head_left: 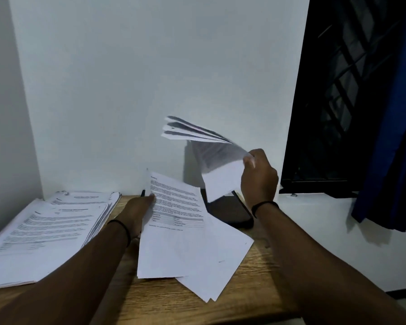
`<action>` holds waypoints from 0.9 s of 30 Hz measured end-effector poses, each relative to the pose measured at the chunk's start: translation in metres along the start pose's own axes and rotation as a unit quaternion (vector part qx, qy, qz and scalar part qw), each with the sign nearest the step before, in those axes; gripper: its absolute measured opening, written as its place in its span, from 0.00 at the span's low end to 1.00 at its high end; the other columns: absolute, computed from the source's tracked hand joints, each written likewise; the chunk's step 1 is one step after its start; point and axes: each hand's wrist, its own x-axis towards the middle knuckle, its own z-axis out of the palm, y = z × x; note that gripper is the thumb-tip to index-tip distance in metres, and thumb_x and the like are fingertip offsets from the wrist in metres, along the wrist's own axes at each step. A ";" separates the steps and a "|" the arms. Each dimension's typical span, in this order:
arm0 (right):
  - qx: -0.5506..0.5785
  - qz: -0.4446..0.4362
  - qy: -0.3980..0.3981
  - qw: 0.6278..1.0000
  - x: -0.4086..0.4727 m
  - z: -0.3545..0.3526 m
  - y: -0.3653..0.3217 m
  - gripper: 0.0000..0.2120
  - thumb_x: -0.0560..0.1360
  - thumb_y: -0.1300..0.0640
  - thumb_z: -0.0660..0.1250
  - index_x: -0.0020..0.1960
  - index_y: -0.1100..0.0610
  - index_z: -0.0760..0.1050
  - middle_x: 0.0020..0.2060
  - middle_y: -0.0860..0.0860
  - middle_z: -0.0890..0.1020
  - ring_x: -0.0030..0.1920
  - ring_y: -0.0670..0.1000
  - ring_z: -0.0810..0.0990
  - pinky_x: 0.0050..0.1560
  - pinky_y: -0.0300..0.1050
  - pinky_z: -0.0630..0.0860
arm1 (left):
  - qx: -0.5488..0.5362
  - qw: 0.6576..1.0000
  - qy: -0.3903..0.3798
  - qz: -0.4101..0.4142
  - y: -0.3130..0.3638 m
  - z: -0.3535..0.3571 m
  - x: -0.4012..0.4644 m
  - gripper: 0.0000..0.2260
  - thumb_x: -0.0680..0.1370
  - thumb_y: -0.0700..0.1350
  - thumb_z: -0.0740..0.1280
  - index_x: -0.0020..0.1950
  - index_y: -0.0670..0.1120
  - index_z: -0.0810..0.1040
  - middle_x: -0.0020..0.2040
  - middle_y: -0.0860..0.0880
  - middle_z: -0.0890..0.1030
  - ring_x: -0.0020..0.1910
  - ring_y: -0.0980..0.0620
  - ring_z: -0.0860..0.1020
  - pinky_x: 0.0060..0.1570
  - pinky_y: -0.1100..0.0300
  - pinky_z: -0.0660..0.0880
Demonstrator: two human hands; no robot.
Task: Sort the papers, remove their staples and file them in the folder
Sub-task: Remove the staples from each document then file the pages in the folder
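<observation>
My right hand (259,178) grips a bundle of printed sheets (211,158) by one corner and holds it in the air above the table's far edge; its pages fan out and blur. My left hand (136,212) holds the left edge of a printed sheet (174,221) that tilts up from several loose white sheets (218,261) in the middle of the table. A dark folder (230,212) lies flat under and behind these papers, partly hidden. No staple or staple remover is visible.
A thick spread stack of printed papers (47,228) covers the left part of the wooden table (164,301). A white wall rises right behind the table. A dark barred window (338,95) and a blue curtain (391,148) stand to the right.
</observation>
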 end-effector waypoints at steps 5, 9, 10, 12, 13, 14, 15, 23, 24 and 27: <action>0.207 0.151 -0.026 0.966 -0.002 0.001 -0.035 0.02 0.80 0.58 0.66 0.49 0.56 0.74 0.38 0.47 0.77 0.35 0.49 0.77 0.38 0.41 0.74 | -0.051 0.999 -0.012 0.005 0.012 -0.008 -0.015 0.16 0.84 0.44 0.60 0.68 0.37 0.74 0.65 0.39 0.78 0.64 0.38 0.76 0.67 0.41 0.70; 0.324 0.308 -0.161 0.880 -0.022 0.012 -0.039 0.01 0.80 0.62 0.65 0.50 0.59 0.75 0.45 0.55 0.80 0.37 0.53 0.79 0.27 0.40 0.78 | -0.098 0.995 -0.012 -0.003 0.014 -0.017 -0.028 0.17 0.85 0.48 0.58 0.68 0.40 0.75 0.63 0.40 0.80 0.56 0.41 0.80 0.55 0.45 0.76; 0.321 0.335 -0.183 0.867 -0.030 0.015 -0.037 0.01 0.81 0.63 0.65 0.52 0.59 0.75 0.45 0.56 0.80 0.37 0.54 0.79 0.25 0.39 0.77 | -0.107 0.994 -0.007 -0.001 0.014 -0.020 -0.029 0.17 0.85 0.49 0.57 0.68 0.40 0.75 0.62 0.40 0.80 0.54 0.42 0.80 0.50 0.47 0.77; 0.299 0.377 -0.223 0.848 -0.048 0.027 -0.029 0.07 0.81 0.63 0.65 0.59 0.60 0.74 0.48 0.57 0.80 0.39 0.54 0.79 0.26 0.42 0.78 | -0.128 0.992 0.011 0.002 0.014 -0.028 -0.030 0.18 0.85 0.49 0.57 0.70 0.41 0.73 0.61 0.41 0.80 0.53 0.42 0.80 0.45 0.48 0.76; 0.280 0.390 -0.243 0.843 -0.057 0.032 -0.024 0.09 0.81 0.63 0.65 0.61 0.59 0.73 0.49 0.56 0.80 0.40 0.53 0.79 0.27 0.44 0.79 | -0.149 0.989 0.018 0.001 0.014 -0.032 -0.028 0.18 0.85 0.51 0.58 0.69 0.42 0.74 0.61 0.41 0.80 0.54 0.42 0.81 0.44 0.48 0.77; 0.262 0.397 -0.265 0.839 -0.066 0.035 -0.020 0.09 0.81 0.63 0.65 0.61 0.58 0.73 0.48 0.55 0.79 0.39 0.52 0.78 0.27 0.44 0.79 | -0.166 0.986 0.018 -0.010 0.014 -0.035 -0.028 0.19 0.85 0.53 0.58 0.66 0.42 0.76 0.59 0.41 0.81 0.53 0.42 0.81 0.44 0.47 0.77; 0.247 0.402 -0.286 0.834 -0.073 0.039 -0.015 0.09 0.82 0.63 0.64 0.62 0.59 0.73 0.47 0.55 0.78 0.39 0.52 0.77 0.25 0.43 0.79 | -0.181 0.983 0.005 -0.018 0.015 -0.034 -0.030 0.20 0.84 0.56 0.57 0.61 0.42 0.79 0.58 0.42 0.82 0.52 0.44 0.82 0.45 0.49 0.76; 0.180 0.340 -0.350 0.854 -0.099 0.058 0.011 0.05 0.82 0.60 0.64 0.57 0.57 0.75 0.53 0.56 0.81 0.45 0.51 0.79 0.29 0.42 0.76 | -0.109 0.992 -0.050 -0.043 0.007 -0.047 -0.011 0.16 0.81 0.47 0.65 0.66 0.40 0.78 0.60 0.41 0.83 0.56 0.42 0.82 0.57 0.48 0.77; 0.188 0.326 -0.356 0.855 -0.098 0.057 0.011 0.04 0.82 0.62 0.64 0.55 0.57 0.76 0.50 0.55 0.82 0.43 0.50 0.80 0.30 0.42 0.77 | -0.101 0.993 -0.048 -0.043 0.007 -0.049 -0.010 0.15 0.82 0.45 0.64 0.66 0.40 0.77 0.57 0.41 0.84 0.52 0.43 0.83 0.53 0.49 0.78; 0.195 0.270 -0.359 0.872 -0.097 0.057 0.008 0.06 0.78 0.68 0.66 0.45 0.60 0.76 0.39 0.54 0.82 0.33 0.46 0.81 0.30 0.38 0.76 | -0.104 0.993 -0.044 -0.025 0.011 -0.053 -0.006 0.15 0.82 0.40 0.62 0.68 0.39 0.76 0.58 0.40 0.83 0.50 0.43 0.84 0.45 0.50 0.82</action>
